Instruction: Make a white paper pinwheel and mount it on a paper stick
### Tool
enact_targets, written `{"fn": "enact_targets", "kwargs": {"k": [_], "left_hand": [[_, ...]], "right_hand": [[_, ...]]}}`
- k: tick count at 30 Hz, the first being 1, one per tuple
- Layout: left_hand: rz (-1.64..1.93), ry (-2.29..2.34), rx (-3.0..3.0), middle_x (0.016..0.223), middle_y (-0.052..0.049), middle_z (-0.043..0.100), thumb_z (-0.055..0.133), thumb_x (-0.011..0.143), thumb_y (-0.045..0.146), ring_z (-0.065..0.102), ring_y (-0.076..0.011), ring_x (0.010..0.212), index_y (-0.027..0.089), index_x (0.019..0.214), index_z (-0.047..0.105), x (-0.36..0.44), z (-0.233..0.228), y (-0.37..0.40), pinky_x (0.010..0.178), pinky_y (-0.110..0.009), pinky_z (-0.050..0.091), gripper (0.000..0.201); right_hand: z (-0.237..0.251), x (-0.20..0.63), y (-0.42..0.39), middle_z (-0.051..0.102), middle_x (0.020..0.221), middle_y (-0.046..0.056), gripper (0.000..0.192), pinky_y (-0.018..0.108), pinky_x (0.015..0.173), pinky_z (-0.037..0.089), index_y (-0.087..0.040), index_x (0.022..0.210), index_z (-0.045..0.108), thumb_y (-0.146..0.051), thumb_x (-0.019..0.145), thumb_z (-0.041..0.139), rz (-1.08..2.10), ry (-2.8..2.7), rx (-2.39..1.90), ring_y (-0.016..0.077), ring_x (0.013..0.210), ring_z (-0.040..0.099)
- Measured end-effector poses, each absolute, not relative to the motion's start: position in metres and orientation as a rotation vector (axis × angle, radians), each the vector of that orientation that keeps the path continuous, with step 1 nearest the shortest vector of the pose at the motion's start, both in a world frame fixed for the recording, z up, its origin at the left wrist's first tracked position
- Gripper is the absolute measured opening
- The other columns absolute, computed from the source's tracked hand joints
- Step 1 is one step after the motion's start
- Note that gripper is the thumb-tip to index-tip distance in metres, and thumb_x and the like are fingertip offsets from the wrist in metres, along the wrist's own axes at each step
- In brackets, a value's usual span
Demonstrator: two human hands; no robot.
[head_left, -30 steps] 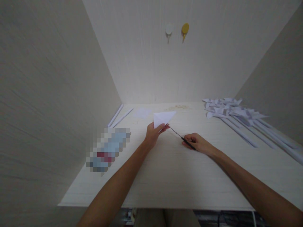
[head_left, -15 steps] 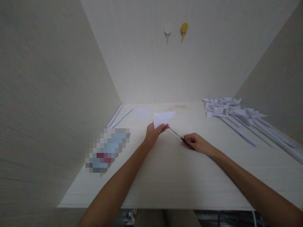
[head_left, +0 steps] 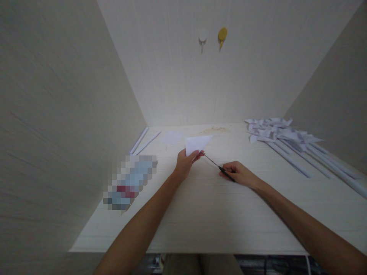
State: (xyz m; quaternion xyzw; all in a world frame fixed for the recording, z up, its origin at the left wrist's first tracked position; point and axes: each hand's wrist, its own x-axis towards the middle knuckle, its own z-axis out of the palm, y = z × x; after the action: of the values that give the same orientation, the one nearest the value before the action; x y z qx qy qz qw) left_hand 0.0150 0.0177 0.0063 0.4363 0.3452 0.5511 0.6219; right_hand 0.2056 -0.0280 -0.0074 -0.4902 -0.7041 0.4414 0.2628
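My left hand [head_left: 185, 165] is closed on a folded piece of white paper [head_left: 197, 143], a triangle-like shape held up above the table, with the thumb across its lower edge. My right hand [head_left: 237, 173] is wrapped round a thin black-handled tool [head_left: 227, 174] with a slim dark metal shaft. The tool slants up to the left. Its tip meets the paper's lower edge by the left fingertips; whether it goes into the paper is hidden. The tool's exact kind cannot be made out.
Several white paper pinwheels [head_left: 275, 131] on rolled-paper sticks lie at the right. Two paper rolls [head_left: 147, 143] and a flat paper sheet [head_left: 171, 137] lie at the back left. A blurred-out item [head_left: 133, 181] sits at the left. Two hooks [head_left: 222, 34] are on the back wall.
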Motion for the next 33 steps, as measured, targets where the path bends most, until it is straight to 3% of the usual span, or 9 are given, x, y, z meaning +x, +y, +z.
{"fn": "enact_targets", "kwargs": {"k": [14,18,20,24,28,33], "left_hand": [[1.344,0.850,0.879,0.073,-0.005,0.065,0.066,0.058,0.020,0.061,-0.0138,0.069,0.011,0.077,0.060,0.014,0.002,0.022,0.077,-0.031,0.044,0.022],[1.440,0.880,0.740,0.078,-0.004,0.064,0.063,0.062,0.018,0.061,-0.0134,0.076,0.013,0.081,0.058,0.007,0.003,0.024,0.079,-0.029,0.044,0.020],[1.464,0.871,0.702,0.079,-0.004,0.064,0.062,0.063,0.018,0.061,-0.0134,0.077,0.013,0.081,0.057,0.005,0.002,0.025,0.080,-0.028,0.044,0.019],[1.418,0.869,0.751,0.074,-0.004,0.064,0.062,0.062,0.018,0.061,-0.0129,0.071,0.012,0.078,0.058,0.008,-0.001,0.025,0.079,-0.029,0.045,0.018],[1.386,0.862,0.812,0.070,-0.004,0.063,0.063,0.060,0.018,0.060,-0.0132,0.066,0.011,0.076,0.059,0.011,-0.004,0.025,0.074,-0.030,0.045,0.018],[1.382,0.883,0.822,0.071,-0.005,0.063,0.064,0.060,0.018,0.060,-0.0139,0.065,0.010,0.077,0.059,0.011,-0.006,0.027,0.074,-0.032,0.045,0.020]], "right_hand": [[-0.014,0.213,-0.025,0.024,0.047,-0.007,0.042,0.021,0.041,0.017,-0.020,0.050,0.027,-0.049,0.069,0.050,1.072,-1.984,-1.334,0.0062,0.043,0.025],[-0.013,0.218,-0.016,0.035,0.045,-0.005,0.039,0.021,0.041,0.022,-0.018,0.053,0.039,-0.052,0.073,0.042,1.043,-1.988,-1.383,0.0075,0.042,0.031],[-0.007,0.222,-0.002,0.045,0.049,-0.002,0.039,0.022,0.042,0.025,-0.017,0.056,0.045,-0.049,0.077,0.038,0.870,-2.100,-1.501,0.0090,0.043,0.038],[0.013,0.227,0.040,0.061,0.070,0.008,0.027,0.023,0.051,0.033,-0.014,0.070,0.058,-0.033,0.081,0.041,0.168,-2.390,-1.957,0.0157,0.062,0.055],[0.023,0.222,0.075,0.061,0.089,0.020,0.025,0.027,0.059,0.037,-0.007,0.085,0.061,-0.023,0.081,0.043,-0.025,-2.375,-2.103,0.0238,0.078,0.058],[0.023,0.209,0.090,0.060,0.093,0.023,0.026,0.030,0.063,0.041,-0.004,0.090,0.062,-0.018,0.082,0.041,-0.100,-2.430,-2.170,0.0261,0.082,0.060]]}}
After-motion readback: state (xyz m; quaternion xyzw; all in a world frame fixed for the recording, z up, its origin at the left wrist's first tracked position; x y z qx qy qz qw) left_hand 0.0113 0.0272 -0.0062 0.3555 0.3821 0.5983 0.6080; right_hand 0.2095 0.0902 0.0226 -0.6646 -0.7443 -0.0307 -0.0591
